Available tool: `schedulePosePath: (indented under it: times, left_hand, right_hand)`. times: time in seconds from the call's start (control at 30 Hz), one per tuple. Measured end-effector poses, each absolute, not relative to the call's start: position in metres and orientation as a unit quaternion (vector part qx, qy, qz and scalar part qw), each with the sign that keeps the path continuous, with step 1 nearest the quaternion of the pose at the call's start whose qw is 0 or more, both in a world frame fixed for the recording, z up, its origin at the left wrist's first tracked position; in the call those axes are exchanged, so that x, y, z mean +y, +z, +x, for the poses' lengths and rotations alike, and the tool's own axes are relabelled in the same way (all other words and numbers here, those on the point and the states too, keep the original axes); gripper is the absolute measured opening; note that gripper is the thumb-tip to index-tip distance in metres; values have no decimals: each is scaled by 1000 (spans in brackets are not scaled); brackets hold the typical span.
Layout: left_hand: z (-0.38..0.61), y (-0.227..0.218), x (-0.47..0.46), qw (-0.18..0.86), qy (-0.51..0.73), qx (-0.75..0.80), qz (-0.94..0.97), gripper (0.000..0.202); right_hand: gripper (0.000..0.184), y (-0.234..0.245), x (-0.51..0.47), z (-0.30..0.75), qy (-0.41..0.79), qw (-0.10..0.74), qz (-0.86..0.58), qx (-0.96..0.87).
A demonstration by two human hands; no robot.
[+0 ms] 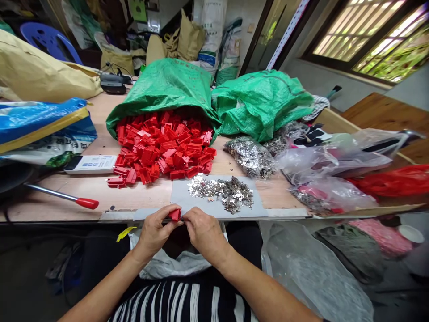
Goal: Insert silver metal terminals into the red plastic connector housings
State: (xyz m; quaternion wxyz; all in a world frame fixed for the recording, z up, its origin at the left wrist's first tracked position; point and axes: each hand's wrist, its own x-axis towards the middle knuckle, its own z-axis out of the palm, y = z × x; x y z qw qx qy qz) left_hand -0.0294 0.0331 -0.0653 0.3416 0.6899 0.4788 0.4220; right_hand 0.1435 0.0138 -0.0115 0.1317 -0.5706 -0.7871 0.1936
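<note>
Between thumb and fingers, my left hand grips a small red plastic housing at the table's front edge. My right hand is closed in a pinch against the right end of that housing; a small dark bit shows at the fingertips, too small to name. Just beyond the hands lies a grey sheet with a heap of small metal pieces on it. Farther back, a pile of red plastic housings spills from the mouth of a green woven sack.
A second green sack and clear bags of metal parts stand at right. A lever with a red grip, a white box and a blue bag are at left. An open pale sack lies on my lap.
</note>
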Motion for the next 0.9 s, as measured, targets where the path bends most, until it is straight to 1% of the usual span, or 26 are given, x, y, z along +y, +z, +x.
schedulePosePath:
  times: [0.1,0.23,0.3,0.4,0.47,0.5,0.6,0.63,0.7,0.77,0.9]
  left_hand:
    - [-29,-65,34,350,420,479,687,30]
    - [-26,-62,31,361,424,483,675,29]
    - [-25,-57,27,371,432,486,663,27]
    - [-23,-47,19,392,456,495,627,27]
    - [-21,-38,14,439,483,496,572,30]
    - [-20,-34,12,478,497,492,532,31]
    - [-17,-22,7,632,521,436,373,18]
    - [-16,-20,5,679,520,407,320,16]
    - [-15,-16,3,746,513,357,231,17]
    - [-14,-16,0,778,506,334,169,15]
    - [-12,-17,-4,799,497,326,87,10]
  right_hand:
    - [17,-10,12,137,179,115,-595,-775]
    - [17,-16,13,143,208,140,-570,-782]
    - [21,-20,11,148,233,176,-547,-785]
    - [22,-22,6,155,279,259,-514,-769]
    - [21,-20,2,159,324,294,-498,-749]
    - [22,-18,1,160,352,297,-488,-742]
    - [36,-10,-3,160,414,276,-454,-739]
    - [40,-7,-4,159,417,267,-449,-744]
    - [41,-2,-5,156,404,255,-451,-754]
    - [36,1,-7,154,384,254,-459,-760]
    - [30,4,-8,151,350,264,-470,-766]
